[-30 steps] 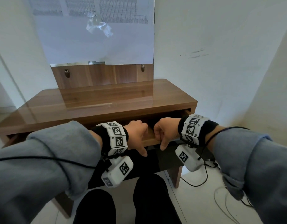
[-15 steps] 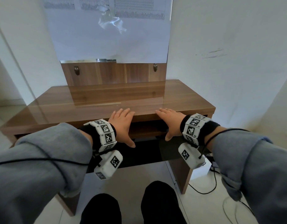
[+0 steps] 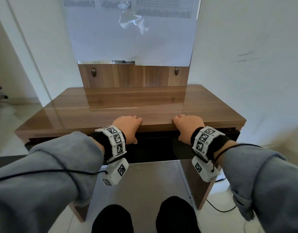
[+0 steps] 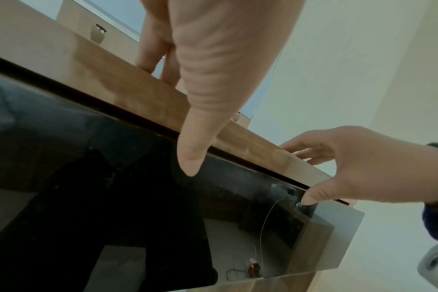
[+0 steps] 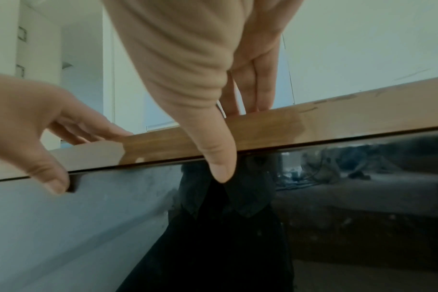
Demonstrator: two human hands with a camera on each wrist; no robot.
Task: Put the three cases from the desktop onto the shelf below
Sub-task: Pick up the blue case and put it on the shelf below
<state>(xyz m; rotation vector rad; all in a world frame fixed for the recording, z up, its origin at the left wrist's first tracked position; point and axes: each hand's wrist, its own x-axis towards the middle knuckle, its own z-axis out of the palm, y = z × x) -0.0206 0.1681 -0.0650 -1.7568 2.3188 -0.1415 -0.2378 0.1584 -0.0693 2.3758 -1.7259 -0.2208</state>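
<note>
The three cases cannot be made out in any view: the glossy brown wooden counter (image 3: pixel 111 108) carries only reflections, and the space beneath its front edge is hidden behind a dark, shiny glass-like panel (image 3: pixel 153 148) that mirrors the person's black trousers (image 3: pixel 113 219). Whether the cases lie behind that panel I cannot tell.

The left hand (image 3: pixel 127 127) rests on the counter's front edge at about 7 o'clock from the counter's middle, its fingers (image 4: pixel 150 49) laid fairly straight and close together over the top, the thumb (image 4: pixel 191 154) hanging down in front of the dark panel. The right hand (image 3: pixel 188 127) sits at about 5 o'clock in the same pose: fingers (image 5: pixel 250 87) straight and side by side on the top surface, thumb (image 5: pixel 220 164) pointing down over the edge. Neither hand holds anything. The fingertips are cut off by the counter's edge in the wrist views and by the knuckles in the head view.

Both wrists wear black bands with white blocks of black-and-white square markers (image 3: pixel 116 140), and grey sleeves (image 3: pixel 52 174) fill the lower corners. At 12 o'clock a wooden back board with two metal knobs (image 3: pixel 93 71) rises behind the counter, its upper part covered by a large white paper sheet (image 3: pixel 131 39) whose print is too blurred to read. A thin black cable (image 3: pixel 219 209) trails on the pale floor at 4 o'clock.
</note>
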